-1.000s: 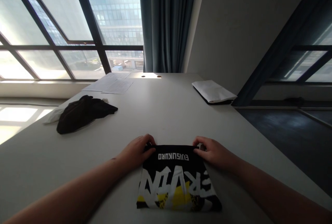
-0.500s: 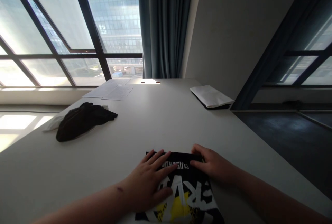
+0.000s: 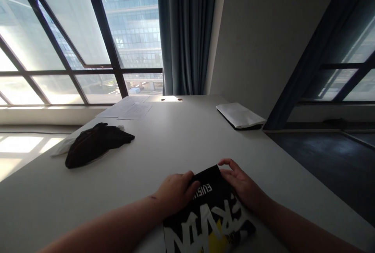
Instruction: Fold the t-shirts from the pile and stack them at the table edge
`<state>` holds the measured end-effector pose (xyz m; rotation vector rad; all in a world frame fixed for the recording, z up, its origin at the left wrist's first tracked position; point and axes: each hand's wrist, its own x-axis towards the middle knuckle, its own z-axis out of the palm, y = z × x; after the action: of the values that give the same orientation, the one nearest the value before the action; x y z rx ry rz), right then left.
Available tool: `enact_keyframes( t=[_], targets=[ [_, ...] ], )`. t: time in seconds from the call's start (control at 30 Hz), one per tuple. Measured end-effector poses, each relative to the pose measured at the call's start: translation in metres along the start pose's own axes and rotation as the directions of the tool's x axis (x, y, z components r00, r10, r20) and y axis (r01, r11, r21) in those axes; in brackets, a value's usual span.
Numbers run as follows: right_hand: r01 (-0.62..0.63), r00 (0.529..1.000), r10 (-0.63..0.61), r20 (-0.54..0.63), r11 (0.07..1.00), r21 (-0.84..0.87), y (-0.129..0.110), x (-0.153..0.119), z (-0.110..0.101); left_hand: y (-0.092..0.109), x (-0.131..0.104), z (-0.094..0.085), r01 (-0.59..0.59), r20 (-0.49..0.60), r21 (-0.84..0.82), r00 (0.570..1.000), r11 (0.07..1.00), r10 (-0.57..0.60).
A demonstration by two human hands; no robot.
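A folded black T-shirt [image 3: 205,206] with white lettering and a yellow patch is at the bottom middle, tilted and partly cut off by the frame. My left hand [image 3: 178,192] grips its upper left edge, thumb on the printed face and the other fingers tucked out of sight behind. At the upper right edge, my right hand [image 3: 238,184] holds the side of the shirt. Its index finger curls a little off the top corner, and some of its fingers are hidden.
On the white table [image 3: 170,139] a crumpled dark cloth [image 3: 96,143] lies at left, with a whitish piece beneath it. Several paper sheets [image 3: 129,109] are near the far left edge. A folded white cloth [image 3: 240,115] with a dark underside lies at the right edge.
My left hand has gone from lying spread on the shirt to gripping its upper left edge. The shirt has turned and tilted, its top right corner rising. My right hand stays at the right edge.
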<state>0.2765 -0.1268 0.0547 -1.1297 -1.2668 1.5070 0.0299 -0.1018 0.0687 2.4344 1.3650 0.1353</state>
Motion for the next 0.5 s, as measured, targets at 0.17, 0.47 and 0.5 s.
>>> enact_keyframes(
  t=[0.17, 0.47, 0.5],
  targets=[
    [-0.064, 0.967, 0.064, 0.246, 0.998, -0.008, -0.001, 0.001, -0.011, -0.010, 0.001, 0.001, 0.049, -0.002, 0.024, 0.999, 0.999, -0.049],
    [-0.017, 0.966, 0.110, 0.236, 0.931, -0.365, -0.006, 0.001, -0.005, -0.016, 0.001, 0.001, -0.025, 0.010, 0.042, 1.000, 0.999, 0.025],
    [0.017, 0.965, 0.095, 0.244, 0.909, -0.417, -0.013, 0.002, -0.007, -0.017, 0.001, 0.001, -0.029, 0.016, 0.038, 0.999, 0.999, 0.028]
  ],
)
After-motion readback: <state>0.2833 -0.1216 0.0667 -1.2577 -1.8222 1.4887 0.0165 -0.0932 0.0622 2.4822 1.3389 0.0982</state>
